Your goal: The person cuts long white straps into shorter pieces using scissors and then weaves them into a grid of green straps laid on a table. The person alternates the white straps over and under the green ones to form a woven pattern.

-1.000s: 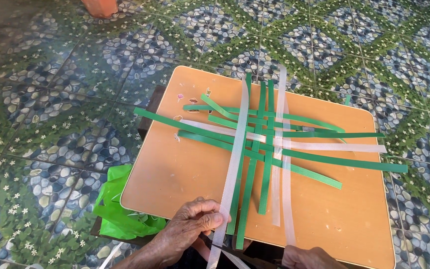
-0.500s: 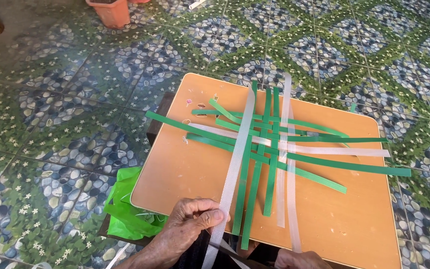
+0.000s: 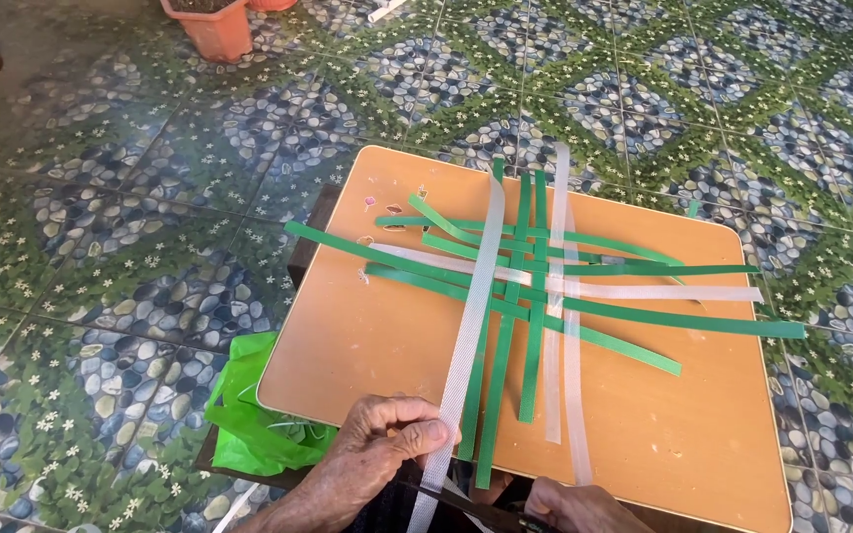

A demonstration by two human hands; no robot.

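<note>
One wooden board (image 3: 367, 345), two hands, one green bag (image 3: 249, 415), one flowerpot (image 3: 211, 25)

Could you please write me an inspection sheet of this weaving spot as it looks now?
Surface: orange board with rounded corners, small stickers near its far left corner.
Job's things: green straps and translucent white straps crossed in a loose weave; one white mesh strap lies over them toward the person.
Clutter: bright green plastic bag under the board's near left edge.
Grips: left hand pinches the white mesh strap; right hand is at the near edge, its grip hidden.
Cables: nothing seen.
Surroundings: pebble-and-leaf patterned floor tiles; terracotta pot at the far left.
</note>
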